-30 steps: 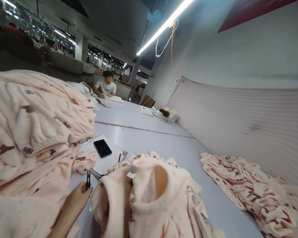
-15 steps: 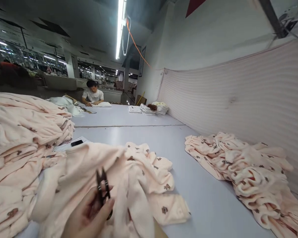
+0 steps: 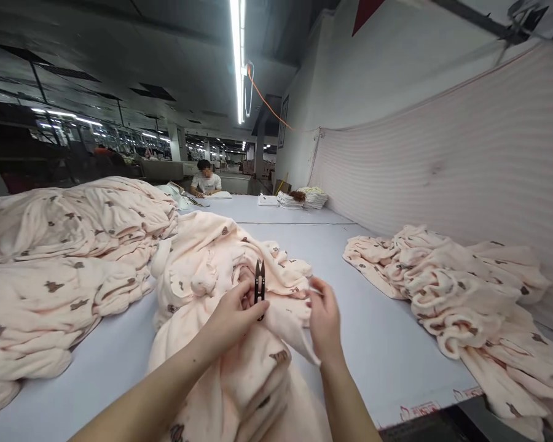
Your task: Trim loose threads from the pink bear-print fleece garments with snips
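Observation:
In my left hand (image 3: 234, 316) is a pair of black thread snips (image 3: 260, 285), blades pointing up and away from me. Its fingers are closed round the snips and press on the pale pink printed garment (image 3: 212, 245), which lies bunched on the table before me. My right hand (image 3: 326, 316), slightly blurred, is at the garment's right side with its fingertips closed on the cloth edge. A paler flap of fabric (image 3: 292, 328) stretches between the two hands. The fingers' undersides are partly hidden.
Pink printed garments form a large pile (image 3: 83, 227) on the left and a smaller heap (image 3: 447, 288) on the right, over the table edge. Across the pale table (image 3: 368, 344) sits a co-worker (image 3: 206, 180) near folded white stacks (image 3: 295, 199). A striped cloth (image 3: 442, 159) hangs along the right wall.
My right hand has come into view at the garment's right side. The garment has been rearranged, and my left hand with the snips now appears farther right and higher. The view has shifted left.

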`<state>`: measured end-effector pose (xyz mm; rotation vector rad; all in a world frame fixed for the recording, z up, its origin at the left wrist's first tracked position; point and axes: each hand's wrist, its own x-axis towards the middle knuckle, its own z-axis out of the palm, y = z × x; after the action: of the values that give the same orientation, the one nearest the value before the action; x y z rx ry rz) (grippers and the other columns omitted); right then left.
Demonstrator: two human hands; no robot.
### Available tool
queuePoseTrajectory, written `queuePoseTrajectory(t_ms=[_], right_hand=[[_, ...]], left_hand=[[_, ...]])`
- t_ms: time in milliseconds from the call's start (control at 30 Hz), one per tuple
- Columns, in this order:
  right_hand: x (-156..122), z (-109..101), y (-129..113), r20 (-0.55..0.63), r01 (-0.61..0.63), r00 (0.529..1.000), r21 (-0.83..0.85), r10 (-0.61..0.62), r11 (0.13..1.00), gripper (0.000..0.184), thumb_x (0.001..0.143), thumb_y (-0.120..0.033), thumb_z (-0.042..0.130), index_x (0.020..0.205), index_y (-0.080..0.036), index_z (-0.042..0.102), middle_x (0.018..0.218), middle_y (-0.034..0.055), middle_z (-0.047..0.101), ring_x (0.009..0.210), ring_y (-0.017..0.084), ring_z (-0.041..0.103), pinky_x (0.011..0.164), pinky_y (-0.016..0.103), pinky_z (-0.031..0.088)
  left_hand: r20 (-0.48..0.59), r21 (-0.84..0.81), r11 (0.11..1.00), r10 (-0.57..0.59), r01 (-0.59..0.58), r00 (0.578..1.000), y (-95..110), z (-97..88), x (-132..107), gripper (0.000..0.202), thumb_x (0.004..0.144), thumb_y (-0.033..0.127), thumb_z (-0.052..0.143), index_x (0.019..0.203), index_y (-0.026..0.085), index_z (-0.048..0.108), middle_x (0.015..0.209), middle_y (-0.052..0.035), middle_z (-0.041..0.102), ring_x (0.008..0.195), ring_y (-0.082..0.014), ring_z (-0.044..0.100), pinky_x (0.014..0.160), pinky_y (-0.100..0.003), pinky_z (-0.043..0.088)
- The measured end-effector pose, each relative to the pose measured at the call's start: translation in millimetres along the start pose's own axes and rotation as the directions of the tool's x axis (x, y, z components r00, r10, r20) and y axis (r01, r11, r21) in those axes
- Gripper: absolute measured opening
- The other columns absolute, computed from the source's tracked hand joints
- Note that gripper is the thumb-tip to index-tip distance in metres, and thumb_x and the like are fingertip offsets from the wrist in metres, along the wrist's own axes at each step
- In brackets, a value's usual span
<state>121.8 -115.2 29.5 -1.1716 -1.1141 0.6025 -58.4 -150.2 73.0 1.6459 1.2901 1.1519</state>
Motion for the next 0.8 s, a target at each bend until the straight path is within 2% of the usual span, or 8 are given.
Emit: queuePoseTrajectory(t_ms=[100, 167, 267, 367, 500, 600, 667, 800], right_hand=[[-25, -27, -25, -0.003, 0.096, 0.995, -0.031, -0.096, 0.995, 0.032, 0.086, -0.036, 0.05, 0.111, -0.02, 0.06, 0.116, 0.0087, 0.061, 0.105, 0.023, 0.055, 0.085, 0.032, 0.043], [-42, -27, -38, 0.263, 0.081, 0.961, 0.046, -0.091, 0.996, 0.03, 0.083, -0.039, 0.057, 0.106, -0.02, 0.065, 0.108, 0.0069, 0.065, 0.1, 0.023, 0.058, 0.081, 0.03, 0.045], [-57, -9, -44, 0.512, -0.177, 0.859, 0.265, 0.017, 0.948, 0.031, 0.084, -0.041, 0.057, 0.107, -0.021, 0.064, 0.103, 0.005, 0.069, 0.095, 0.022, 0.062, 0.078, 0.029, 0.048], [-62, 3, -29, 0.392, -0.243, 0.916, 0.367, 0.088, 0.898, 0.032, 0.087, -0.045, 0.054, 0.104, -0.019, 0.061, 0.099, 0.0056, 0.069, 0.092, 0.021, 0.064, 0.077, 0.029, 0.05], [-74, -7, 6, 0.183, -0.106, 0.979, 0.098, 0.086, 0.99, 0.032, 0.084, -0.049, 0.056, 0.084, -0.017, 0.062, 0.076, 0.0041, 0.07, 0.074, 0.019, 0.063, 0.067, 0.025, 0.049], [-89, -17, 24, 0.305, -0.009, 0.952, -0.037, 0.02, 0.999, 0.031, 0.084, -0.047, 0.056, 0.081, -0.018, 0.067, 0.074, 0.0023, 0.07, 0.072, 0.018, 0.063, 0.063, 0.021, 0.048], [-95, -21, 30, 0.317, -0.022, 0.948, -0.027, 0.029, 0.999, 0.034, 0.083, -0.048, 0.057, 0.091, -0.018, 0.069, 0.081, 0.0027, 0.072, 0.078, 0.019, 0.064, 0.067, 0.021, 0.049], [-93, -32, 34, 0.308, -0.073, 0.947, -0.063, 0.089, 0.995, 0.044, 0.08, -0.055, 0.057, 0.1, -0.018, 0.07, 0.084, 0.0037, 0.072, 0.081, 0.022, 0.065, 0.07, 0.024, 0.051]], left_hand=[[0.038, 0.013, 0.999, 0.051, -0.051, 0.998, 18, 17.2, -13, 0.008, 0.078, 0.027, 0.057, 0.081, 0.02, 0.054, 0.065, 0.0071, 0.039, 0.062, -0.0121, 0.041, 0.058, -0.023, 0.034], [0.098, -0.009, 0.994, 0.109, -0.109, 0.989, 23, 30.1, -20, 0.021, 0.075, 0.02, 0.057, 0.096, 0.021, 0.055, 0.072, 0.005, 0.05, 0.068, -0.0143, 0.049, 0.064, -0.025, 0.04], [0.121, 0.011, 0.974, 0.225, -0.228, 0.967, 20, 44.2, -29, 0.054, 0.071, 0.007, 0.049, 0.123, 0.023, 0.043, 0.099, -0.0023, 0.061, 0.091, -0.018, 0.057, 0.081, -0.029, 0.045], [0.023, 0.27, 0.909, 0.323, -0.317, 0.946, 3, 39.9, -41, 0.07, 0.072, 0.013, 0.056, 0.136, 0.021, 0.029, 0.128, -0.0122, 0.049, 0.119, -0.0253, 0.045, 0.098, -0.039, 0.039], [0.142, 0.507, 0.821, 0.221, -0.263, 0.965, -38, 12.6, -68, 0.053, 0.076, 0.028, 0.058, 0.127, 0.027, 0.046, 0.134, -0.0117, 0.044, 0.124, -0.0315, 0.039, 0.103, -0.051, 0.03], [0.178, 0.345, 0.924, 0.106, -0.164, 0.978, -66, -7.6, -89, 0.023, 0.072, 0.021, 0.053, 0.095, 0.024, 0.057, 0.111, -0.0074, 0.056, 0.104, -0.0242, 0.052, 0.094, -0.041, 0.041], [0.149, 0.178, 0.977, 0.088, -0.114, 0.985, -76, -21.6, -101, 0.01, 0.064, 0.019, 0.058, 0.071, 0.022, 0.052, 0.12, -0.0086, 0.055, 0.111, -0.0266, 0.049, 0.096, -0.04, 0.04], [-0.037, -0.285, 0.957, -0.056, 0.043, 0.998, -73, -65.6, -113, 0.029, 0.073, 0.048, 0.056, 0.062, 0.022, 0.055, 0.118, -0.0093, 0.061, 0.116, -0.0322, 0.048, 0.092, -0.04, 0.041]])
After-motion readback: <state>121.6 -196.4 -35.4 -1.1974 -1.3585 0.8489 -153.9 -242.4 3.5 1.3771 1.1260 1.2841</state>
